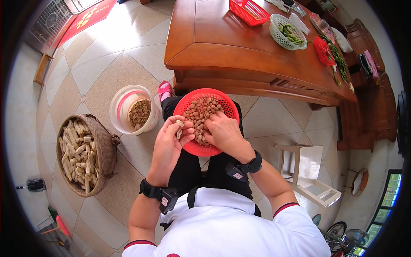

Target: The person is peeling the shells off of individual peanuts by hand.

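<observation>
A red plastic colander (205, 151) rests on my lap, holding a heap of peanuts (199, 110). My left hand (171, 138) is at its left rim, with empty-looking peanut shell pieces (179, 123) held between thumb and fingers. My right hand (224, 128) reaches into the right side of the heap, fingers bent down among the peanuts. Its fingertips are partly hidden, so I cannot see whether they grip one. To the left of my leg stands a white plastic bucket (118, 110) with broken peanut shells (140, 114) inside.
A woven basket (107, 157) full of corn cobs (78, 154) stands at the left. Ahead is a wooden table (224, 48) bearing a red basket (247, 13) and a pale colander (279, 38) of green peppers (289, 32). A white chair (310, 163) stands at the right.
</observation>
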Tool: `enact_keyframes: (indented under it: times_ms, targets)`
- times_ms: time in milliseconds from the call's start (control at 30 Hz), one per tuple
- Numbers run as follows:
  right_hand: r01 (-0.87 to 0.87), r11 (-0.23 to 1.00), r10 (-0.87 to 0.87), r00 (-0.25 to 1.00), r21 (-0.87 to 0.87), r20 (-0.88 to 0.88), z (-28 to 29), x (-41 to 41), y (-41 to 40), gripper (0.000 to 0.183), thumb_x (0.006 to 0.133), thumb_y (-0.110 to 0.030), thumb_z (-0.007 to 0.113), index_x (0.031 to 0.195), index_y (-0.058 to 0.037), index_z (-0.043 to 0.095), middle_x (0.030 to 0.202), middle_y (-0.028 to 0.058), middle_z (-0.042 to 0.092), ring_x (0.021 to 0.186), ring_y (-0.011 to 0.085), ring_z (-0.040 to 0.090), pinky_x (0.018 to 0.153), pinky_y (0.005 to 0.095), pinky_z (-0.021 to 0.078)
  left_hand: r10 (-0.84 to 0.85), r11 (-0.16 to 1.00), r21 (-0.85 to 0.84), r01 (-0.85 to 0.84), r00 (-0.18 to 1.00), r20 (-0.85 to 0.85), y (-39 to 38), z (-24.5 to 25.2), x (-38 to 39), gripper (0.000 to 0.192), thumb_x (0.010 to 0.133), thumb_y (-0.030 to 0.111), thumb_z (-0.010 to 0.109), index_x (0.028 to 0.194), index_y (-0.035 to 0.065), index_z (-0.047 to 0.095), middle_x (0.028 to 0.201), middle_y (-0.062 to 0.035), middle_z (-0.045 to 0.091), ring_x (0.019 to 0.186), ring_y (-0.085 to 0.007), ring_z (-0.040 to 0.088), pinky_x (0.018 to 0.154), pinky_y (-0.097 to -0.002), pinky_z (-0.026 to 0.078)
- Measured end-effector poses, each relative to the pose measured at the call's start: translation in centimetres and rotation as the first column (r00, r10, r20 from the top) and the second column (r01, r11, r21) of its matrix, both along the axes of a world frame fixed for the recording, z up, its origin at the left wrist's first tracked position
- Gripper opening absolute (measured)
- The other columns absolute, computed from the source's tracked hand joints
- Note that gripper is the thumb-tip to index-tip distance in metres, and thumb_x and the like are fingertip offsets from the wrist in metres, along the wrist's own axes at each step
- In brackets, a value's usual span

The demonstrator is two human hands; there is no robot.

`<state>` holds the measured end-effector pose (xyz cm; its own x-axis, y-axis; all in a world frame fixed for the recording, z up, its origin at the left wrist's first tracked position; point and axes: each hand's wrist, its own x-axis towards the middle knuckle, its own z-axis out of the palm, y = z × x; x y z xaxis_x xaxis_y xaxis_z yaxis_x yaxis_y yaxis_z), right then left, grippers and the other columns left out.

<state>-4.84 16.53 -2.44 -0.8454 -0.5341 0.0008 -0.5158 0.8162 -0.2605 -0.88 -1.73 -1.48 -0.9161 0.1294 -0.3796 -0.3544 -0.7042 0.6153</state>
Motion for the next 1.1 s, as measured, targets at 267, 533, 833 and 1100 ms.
enact_keyframes:
  times_ms: [267,533,833,1100]
  targets:
    - [0.168,0.914,-0.086,0.969,-0.368,0.230,1.3,-0.2,0.6,0.016,0.074,-0.014,0.067,0.078,0.0003,0.061,0.079,0.0124,0.064,0.074,0.0239,0.063,0.067,0.0342,0.0520,-0.023,0.993,-0.121,0.013,0.997,-0.076,0.9,1.2,0.2,0.014,0.090,0.004,0.054,0.104,0.0016,0.055,0.101,-0.0081,0.060,0.089,-0.0136,0.060,0.083,-0.0267,0.050]
    - [0.395,0.623,0.085,0.824,-0.675,0.561,4.8,0.6,0.7,0.017,0.085,-0.012,0.065,0.090,0.0029,0.060,0.075,0.0071,0.065,0.069,0.0088,0.061,0.063,0.0242,0.0496,-0.132,0.925,-0.374,0.069,0.980,-0.147,2.0,1.1,0.1,0.022,0.089,0.007,0.061,0.109,-0.0003,0.058,0.095,-0.0027,0.061,0.081,-0.0066,0.057,0.077,-0.0199,0.047]
    - [0.556,0.340,0.247,0.726,-0.759,0.642,3.5,1.0,1.1,0.022,0.090,-0.016,0.062,0.101,0.0033,0.063,0.091,0.0046,0.065,0.083,0.0081,0.060,0.074,0.0209,0.0489,-0.125,0.977,-0.180,0.113,0.990,-0.060,2.1,1.0,0.3,0.023,0.091,0.016,0.060,0.107,-0.0008,0.061,0.094,-0.0053,0.066,0.081,-0.0081,0.061,0.075,-0.0210,0.050]
    - [0.607,0.240,0.279,0.705,-0.758,0.652,3.2,1.4,0.5,0.017,0.090,-0.014,0.061,0.095,0.0020,0.062,0.087,0.0043,0.065,0.078,0.0073,0.059,0.071,0.0211,0.0487,-0.223,0.943,-0.276,0.188,0.969,-0.103,2.2,0.6,0.3,0.017,0.090,0.016,0.062,0.099,0.0009,0.064,0.087,-0.0038,0.066,0.075,-0.0073,0.059,0.069,-0.0198,0.048]
